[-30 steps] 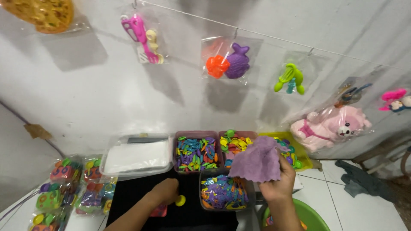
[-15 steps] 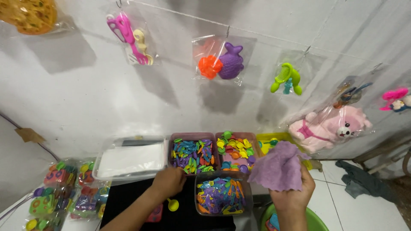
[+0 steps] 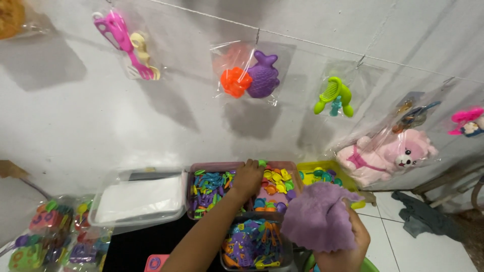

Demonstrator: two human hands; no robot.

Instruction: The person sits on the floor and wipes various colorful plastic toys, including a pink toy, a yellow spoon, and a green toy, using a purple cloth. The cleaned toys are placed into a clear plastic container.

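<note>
Several clear trays sit against the white wall (image 3: 75,126): a lidded tray of white sheets (image 3: 138,200) at left, then a tray of mixed coloured plastic pieces (image 3: 209,189), a middle tray of round yellow and orange pieces (image 3: 277,186), and a yellow tray (image 3: 327,174) at right. A nearer tub of purple and orange pieces (image 3: 254,242) stands in front of them. Bagged toys hang on a line above: pink scissors (image 3: 123,43), an orange and purple fish set (image 3: 249,75), a green comb (image 3: 333,95), a pink teddy bear (image 3: 388,156). Bags of coloured letters (image 3: 45,231) lie at lower left.

Left hand (image 3: 248,179): reaches over the divide between the two middle trays, fingers curled together, a small green piece (image 3: 262,162) at the fingertips; cannot tell if it is gripped. The forearm hides part of the mixed tray.

Right hand (image 3: 348,242): fingers clamped on a purple cloth (image 3: 317,216), held up near the yellow tray. Cloth is soft, crumpled, lilac, covering most of the hand and part of the yellow tray.
</note>
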